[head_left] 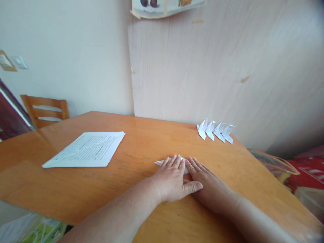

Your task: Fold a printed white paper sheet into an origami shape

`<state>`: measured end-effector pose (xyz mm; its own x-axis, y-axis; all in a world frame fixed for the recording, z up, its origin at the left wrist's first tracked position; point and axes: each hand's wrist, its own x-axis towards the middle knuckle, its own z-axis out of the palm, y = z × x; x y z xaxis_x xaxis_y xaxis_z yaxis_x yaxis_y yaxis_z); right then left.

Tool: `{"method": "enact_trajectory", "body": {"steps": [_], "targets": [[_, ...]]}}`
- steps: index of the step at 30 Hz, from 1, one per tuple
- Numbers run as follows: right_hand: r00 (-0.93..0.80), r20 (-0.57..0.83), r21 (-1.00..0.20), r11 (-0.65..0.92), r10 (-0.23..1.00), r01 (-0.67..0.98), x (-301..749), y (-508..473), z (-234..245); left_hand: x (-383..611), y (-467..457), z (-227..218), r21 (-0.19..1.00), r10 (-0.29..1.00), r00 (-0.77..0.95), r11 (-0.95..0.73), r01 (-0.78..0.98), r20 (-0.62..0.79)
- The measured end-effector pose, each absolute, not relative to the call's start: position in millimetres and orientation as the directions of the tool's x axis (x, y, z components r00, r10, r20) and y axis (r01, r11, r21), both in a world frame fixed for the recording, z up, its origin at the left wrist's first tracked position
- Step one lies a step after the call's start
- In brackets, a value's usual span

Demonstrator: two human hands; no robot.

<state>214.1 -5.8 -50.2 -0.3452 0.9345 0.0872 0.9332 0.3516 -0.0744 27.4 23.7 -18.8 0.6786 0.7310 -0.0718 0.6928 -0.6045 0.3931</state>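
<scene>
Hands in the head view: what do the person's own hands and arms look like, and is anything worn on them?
The left hand and the right hand are bare, with no gloves. No ring, watch or bracelet shows on either. Above the wrists nothing is worn: no sleeve or cuff appears anywhere up to the picture's lower edge.

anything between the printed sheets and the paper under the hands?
Nothing: in the head view, only bare wooden table separates the printed sheets from the white paper under the left hand and right hand.
</scene>
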Motion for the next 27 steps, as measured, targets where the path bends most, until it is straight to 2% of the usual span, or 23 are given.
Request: {"method": "enact_trajectory", "body": {"steps": [8, 11, 14, 16, 19, 22, 27], "targets": [[-0.345, 0.092, -0.092, 0.353, 0.934, 0.931, 217.0, -5.1, -53.0, 25.3, 23.5, -16.4, 0.397, 0.744, 0.662, -0.583, 0.709, -0.089], [-0.327, 0.096, -0.111, 0.336, 0.940, 0.935, 214.4, -7.3, -47.0, 24.0, 28.3, -16.7, 0.353, 0.744, 0.668, -0.627, 0.694, 0.008], [-0.285, 0.092, -0.139, 0.296, 0.954, 0.945, 209.9, -9.9, -35.9, 18.8, 38.1, -11.3, 0.288, 0.766, 0.619, -0.640, 0.712, 0.172], [-0.268, 0.077, -0.148, 0.277, 0.960, 0.949, 207.2, -10.7, -27.2, 13.1, 46.4, -5.3, 0.249, 0.800, 0.532, -0.594, 0.765, 0.277], [-0.242, 0.104, -0.173, 0.257, 0.965, 0.951, 206.5, -9.4, -17.4, 4.4, 57.6, 1.8, 0.237, 0.858, 0.400, -0.482, 0.843, 0.322], [-0.219, 0.166, -0.262, 0.257, 0.961, 0.930, 210.9, -4.7, -16.6, -0.9, 62.7, 1.6, 0.264, 0.884, 0.374, -0.446, 0.855, 0.281], [-0.035, 0.218, -0.548, 0.152, 0.975, 0.823, 221.3, 10.6, -30.9, -3.1, 63.2, -8.8, 0.382, 0.870, 0.447, -0.493, 0.781, 0.208]]}}
